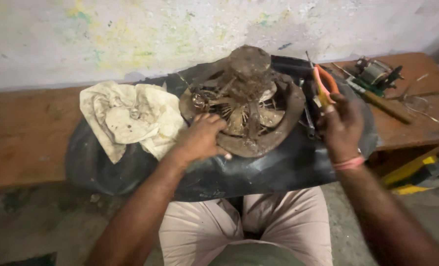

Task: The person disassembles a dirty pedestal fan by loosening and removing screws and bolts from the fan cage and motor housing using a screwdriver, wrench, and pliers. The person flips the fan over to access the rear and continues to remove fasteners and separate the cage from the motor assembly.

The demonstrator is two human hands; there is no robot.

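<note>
A rusty, dirt-caked round motor part (249, 98) with spokes and a domed hub lies on a black rubber sheet (259, 172) spread over a low wooden bench. My left hand (202, 138) rests on the part's near left rim, fingers curled on the metal. My right hand (342, 125) is to the right of the part and grips a pair of pliers with orange handles (324, 84), which point up and away from me. A pink band circles my right wrist.
A crumpled dirty white rag (128, 118) lies left of the part. A dark hand tool (309, 123) lies beside the part's right edge. At the bench's (27, 133) far right are a small motor unit (374, 74) and a wooden-handled tool (387, 106). A stained wall stands behind.
</note>
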